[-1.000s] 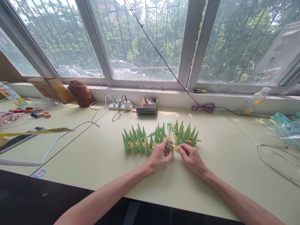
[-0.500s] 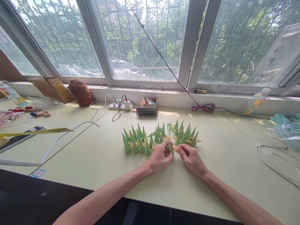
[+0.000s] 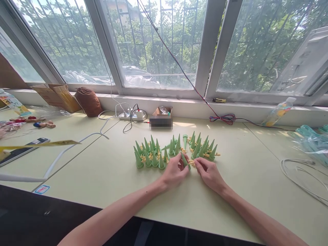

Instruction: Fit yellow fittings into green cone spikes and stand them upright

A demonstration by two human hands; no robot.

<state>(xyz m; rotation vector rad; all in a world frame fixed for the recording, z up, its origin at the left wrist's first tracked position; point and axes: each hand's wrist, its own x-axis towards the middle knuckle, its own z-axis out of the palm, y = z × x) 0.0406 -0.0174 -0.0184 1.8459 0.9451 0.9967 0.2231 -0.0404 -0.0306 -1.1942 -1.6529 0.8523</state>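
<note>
Several green cone-shaped plastic spikes [image 3: 153, 154] stand in a cluster on the pale green table [image 3: 102, 171], with small yellow parts scattered among them. My left hand [image 3: 174, 173] pinches one green cone [image 3: 184, 160] at the cluster's near edge. Facing it, my right hand [image 3: 208, 173] pinches a small yellow part [image 3: 191, 163] that touches the cone's base. Both hands rest low over the table, fingertips almost meeting.
A power strip [image 3: 130, 115] with cables and a small cardboard box [image 3: 161, 118] sit by the window sill. A brown pouch [image 3: 88, 101], a phone [image 3: 22, 151] and a white cable lie at the left. A bottle [image 3: 278, 111], red wires and clear bags are at the right.
The green cone in my left hand has tilted a little, its tip now leaning left. Both hands stay in nearly the same place.
</note>
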